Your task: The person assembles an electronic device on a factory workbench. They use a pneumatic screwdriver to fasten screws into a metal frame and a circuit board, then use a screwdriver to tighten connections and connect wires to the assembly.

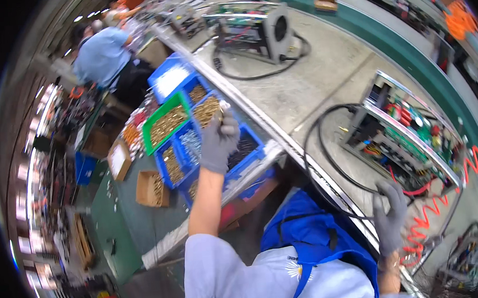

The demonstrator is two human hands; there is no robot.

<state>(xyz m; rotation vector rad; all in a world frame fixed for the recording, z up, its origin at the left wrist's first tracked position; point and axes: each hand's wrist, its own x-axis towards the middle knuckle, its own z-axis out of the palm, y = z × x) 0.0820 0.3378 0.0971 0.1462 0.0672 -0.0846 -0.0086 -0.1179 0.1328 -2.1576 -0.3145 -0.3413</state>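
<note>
My left hand (220, 142), in a grey glove, is raised over a cluster of blue parts bins. Its fingers are curled together, and a small pale or brass-coloured bit shows at the fingertips, too small to name. Beside it lies a blue bin of brass-coloured fasteners (205, 108). My right hand (390, 216), also gloved in grey, is at the near edge of the bench with fingers bent and apart, and I see nothing in it. Just beyond it stands an open-sided electrical unit (398, 129) with wires and boards exposed. A black cable (329, 167) loops out from the unit.
A green bin (165, 127) and a cardboard box (152, 189) hold more small metal parts. Another unit with a fan (250, 32) stands farther along the bench. A red coiled hose (422, 227) hangs at the right. A person in blue (102, 58) works at far left.
</note>
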